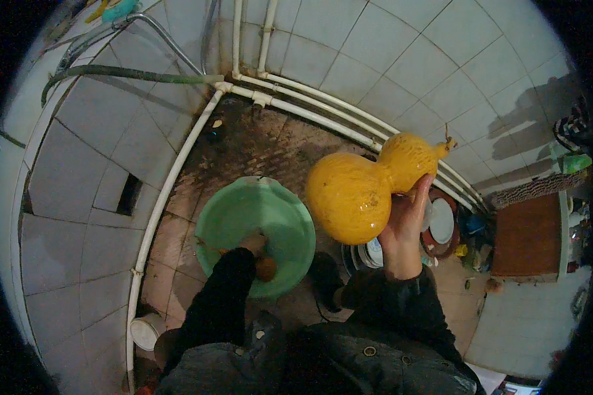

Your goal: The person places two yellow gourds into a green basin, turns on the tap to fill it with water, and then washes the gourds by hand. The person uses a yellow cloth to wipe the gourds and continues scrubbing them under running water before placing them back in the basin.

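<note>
My right hand (405, 227) holds up a large yellow bottle gourd (352, 197), wet and shiny, with its thumb along the smaller upper bulb. The gourd lies tilted, its stem towards the upper right. My left hand (253, 242) is down inside a green plastic basin (299, 222) on the floor to the left of the gourd. Beside that hand in the basin is a small orange-brown rounded thing (266, 269), its kind unclear. The left fingers are partly hidden, and whether they grip anything cannot be told.
White pipes (316, 117) run along the tiled walls. A green hose (128, 74) hangs at the upper left. A white bucket (145, 333) stands at the lower left. Stacked dishes (370, 253) and a plate (442, 220) lie beyond my right arm, near a brown cabinet (526, 237).
</note>
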`<state>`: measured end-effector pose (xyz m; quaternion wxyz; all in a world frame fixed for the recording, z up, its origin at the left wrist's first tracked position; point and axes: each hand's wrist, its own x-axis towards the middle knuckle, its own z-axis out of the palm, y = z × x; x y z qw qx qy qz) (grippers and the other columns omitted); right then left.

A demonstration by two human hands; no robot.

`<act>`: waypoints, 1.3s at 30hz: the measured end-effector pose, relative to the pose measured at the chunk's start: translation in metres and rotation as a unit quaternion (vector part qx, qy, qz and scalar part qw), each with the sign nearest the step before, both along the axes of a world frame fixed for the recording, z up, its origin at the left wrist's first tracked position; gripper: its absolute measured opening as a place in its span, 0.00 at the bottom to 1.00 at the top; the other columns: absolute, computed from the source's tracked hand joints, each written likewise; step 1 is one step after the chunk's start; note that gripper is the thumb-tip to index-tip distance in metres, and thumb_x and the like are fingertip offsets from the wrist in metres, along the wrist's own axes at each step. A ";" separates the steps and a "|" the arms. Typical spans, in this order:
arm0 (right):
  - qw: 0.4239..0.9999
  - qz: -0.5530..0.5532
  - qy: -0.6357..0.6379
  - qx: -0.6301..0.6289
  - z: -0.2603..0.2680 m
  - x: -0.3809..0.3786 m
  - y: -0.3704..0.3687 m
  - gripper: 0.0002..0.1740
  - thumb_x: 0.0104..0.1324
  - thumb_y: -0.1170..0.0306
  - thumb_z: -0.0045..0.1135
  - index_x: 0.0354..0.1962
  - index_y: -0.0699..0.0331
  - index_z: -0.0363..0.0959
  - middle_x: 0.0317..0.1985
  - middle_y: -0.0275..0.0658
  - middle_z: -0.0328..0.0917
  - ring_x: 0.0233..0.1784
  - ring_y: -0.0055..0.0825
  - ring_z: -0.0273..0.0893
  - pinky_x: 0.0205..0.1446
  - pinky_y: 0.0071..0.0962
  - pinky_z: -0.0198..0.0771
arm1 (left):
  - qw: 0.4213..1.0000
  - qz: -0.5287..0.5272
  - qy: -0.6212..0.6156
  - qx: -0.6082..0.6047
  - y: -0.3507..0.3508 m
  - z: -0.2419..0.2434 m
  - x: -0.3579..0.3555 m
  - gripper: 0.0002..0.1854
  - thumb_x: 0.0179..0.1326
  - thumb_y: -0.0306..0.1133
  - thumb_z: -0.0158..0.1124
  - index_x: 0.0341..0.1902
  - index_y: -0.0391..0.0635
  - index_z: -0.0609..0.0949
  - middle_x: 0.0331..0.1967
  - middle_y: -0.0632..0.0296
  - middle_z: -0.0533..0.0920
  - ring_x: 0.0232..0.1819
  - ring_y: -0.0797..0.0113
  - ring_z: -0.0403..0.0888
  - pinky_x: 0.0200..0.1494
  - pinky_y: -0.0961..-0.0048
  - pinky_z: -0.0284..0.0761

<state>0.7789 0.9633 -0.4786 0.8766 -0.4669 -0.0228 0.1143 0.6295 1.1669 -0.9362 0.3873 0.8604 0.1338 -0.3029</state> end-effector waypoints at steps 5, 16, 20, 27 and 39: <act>1.000 0.010 0.014 0.022 -0.005 0.003 0.001 0.37 0.65 0.40 0.45 0.62 0.57 0.58 0.59 0.39 0.66 0.63 0.38 0.64 0.65 0.43 0.62 | 0.955 -0.095 -0.027 0.279 0.003 0.033 -0.006 0.28 0.61 0.46 0.55 0.63 0.45 0.69 0.63 0.52 0.67 0.64 0.48 0.63 0.63 0.56 0.62; 0.991 -0.113 -0.070 -0.025 -0.017 0.004 0.003 0.37 0.65 0.52 0.56 0.62 0.63 0.53 0.56 0.40 0.67 0.59 0.36 0.66 0.63 0.37 0.62 | 0.888 0.311 -0.327 -0.090 0.023 0.241 0.074 0.18 0.65 0.36 0.56 0.54 0.41 0.70 0.45 0.51 0.78 0.41 0.55 0.79 0.41 0.62 0.75; 0.970 -0.195 -0.077 -0.127 -0.021 -0.001 0.014 0.41 0.62 0.54 0.61 0.63 0.61 0.47 0.59 0.42 0.61 0.60 0.34 0.63 0.61 0.34 0.64 | 0.825 0.316 -0.416 -0.215 -0.014 0.377 0.083 0.11 0.62 0.32 0.58 0.46 0.42 0.76 0.41 0.56 0.77 0.42 0.58 0.76 0.45 0.65 0.73; 0.994 -0.109 -0.007 0.020 -0.011 -0.023 0.024 0.40 0.62 0.56 0.62 0.62 0.62 0.48 0.58 0.43 0.62 0.60 0.34 0.64 0.61 0.34 0.63 | 0.685 0.070 -0.697 0.200 -0.059 0.444 0.083 0.13 0.62 0.35 0.59 0.46 0.41 0.78 0.46 0.57 0.79 0.45 0.67 0.77 0.50 0.68 0.72; 0.988 -0.139 -0.043 -0.049 -0.018 -0.022 0.035 0.46 0.60 0.58 0.65 0.63 0.68 0.43 0.59 0.47 0.60 0.61 0.35 0.62 0.63 0.33 0.60 | 0.714 0.147 -0.634 0.256 -0.075 0.432 0.054 0.20 0.65 0.40 0.52 0.52 0.36 0.74 0.47 0.47 0.79 0.51 0.48 0.75 0.57 0.62 0.68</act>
